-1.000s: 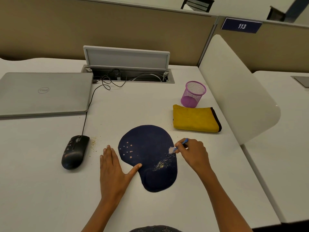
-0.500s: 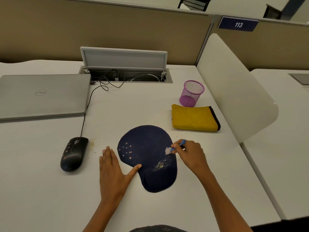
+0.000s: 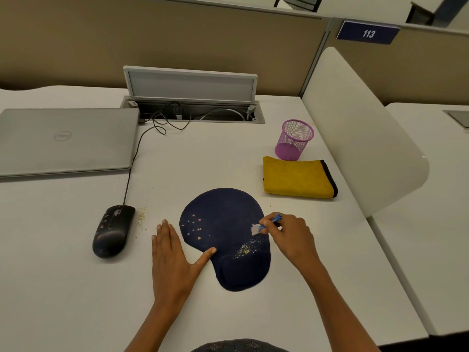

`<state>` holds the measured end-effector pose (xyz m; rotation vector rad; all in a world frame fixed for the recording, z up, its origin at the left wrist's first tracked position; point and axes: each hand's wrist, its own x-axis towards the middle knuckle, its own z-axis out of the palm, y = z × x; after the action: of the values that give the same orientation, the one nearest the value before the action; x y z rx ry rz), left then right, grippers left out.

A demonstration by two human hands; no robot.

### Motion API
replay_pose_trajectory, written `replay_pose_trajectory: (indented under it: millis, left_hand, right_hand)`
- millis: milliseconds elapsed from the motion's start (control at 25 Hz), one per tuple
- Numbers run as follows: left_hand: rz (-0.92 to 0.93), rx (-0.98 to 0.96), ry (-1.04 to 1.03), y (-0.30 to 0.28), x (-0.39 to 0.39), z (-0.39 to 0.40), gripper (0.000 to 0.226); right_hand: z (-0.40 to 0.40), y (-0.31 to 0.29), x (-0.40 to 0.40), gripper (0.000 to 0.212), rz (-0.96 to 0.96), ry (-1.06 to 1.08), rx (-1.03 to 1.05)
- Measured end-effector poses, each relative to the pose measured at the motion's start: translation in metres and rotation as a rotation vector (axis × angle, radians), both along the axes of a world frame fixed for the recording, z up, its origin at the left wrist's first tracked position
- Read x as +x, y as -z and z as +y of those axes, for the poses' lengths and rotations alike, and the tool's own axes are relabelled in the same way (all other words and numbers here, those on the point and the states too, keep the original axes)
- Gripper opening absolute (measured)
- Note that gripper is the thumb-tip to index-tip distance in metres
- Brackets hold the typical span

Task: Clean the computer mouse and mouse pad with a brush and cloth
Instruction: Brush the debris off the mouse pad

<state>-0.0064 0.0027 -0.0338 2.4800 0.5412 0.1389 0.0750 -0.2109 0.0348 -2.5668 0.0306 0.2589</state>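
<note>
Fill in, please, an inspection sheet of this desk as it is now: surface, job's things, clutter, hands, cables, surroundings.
Surface: white desk, crumbs beside the mouse.
Job's things: black mouse; navy mouse pad with crumbs on it; blue brush with bristles on the pad; folded yellow cloth, untouched.
Clutter: closed laptop; purple mesh cup.
Hands: left hand flat, thumb touching the pad's edge; right hand pinches the brush.
Cables: mouse cable runs toward the open cable hatch.
Surroundings: white divider; sign 113.
</note>
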Motion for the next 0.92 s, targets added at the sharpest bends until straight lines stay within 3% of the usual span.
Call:
replay_pose_trajectory:
  millis: [160,400,560,640,800,920]
  left_hand:
    - [-0.001,0.009,0.004,0.000,0.000,0.000,0.121]
    - [0.018,-0.005,-0.009,0.000,0.001,0.000,0.121]
    - [0.008,-0.004,-0.010,0.000,0.000,0.000,0.122]
    - [0.005,0.003,-0.003,0.001,0.001,0.001,0.121]
    - [-0.014,0.019,0.006,-0.001,0.001,0.001,0.120]
    - [-0.002,-0.002,0.001,-0.003,0.000,0.000,0.122]
  right_hand:
    - [-0.014,-0.013,-0.002,0.038,0.002,0.136,-0.284]
    - [-0.001,-0.007,-0.005,0.032,0.030,-0.007,0.066]
    - [-0.005,-0.012,-0.006,0.037,0.051,0.027,-0.242]
    - [-0.008,-0.020,-0.007,0.035,0.059,0.076,-0.291]
    - [-0.004,-0.021,-0.006,0.019,0.007,0.020,0.106]
    - [0.003,-0.015,-0.007,0.015,0.127,-0.063,0.246]
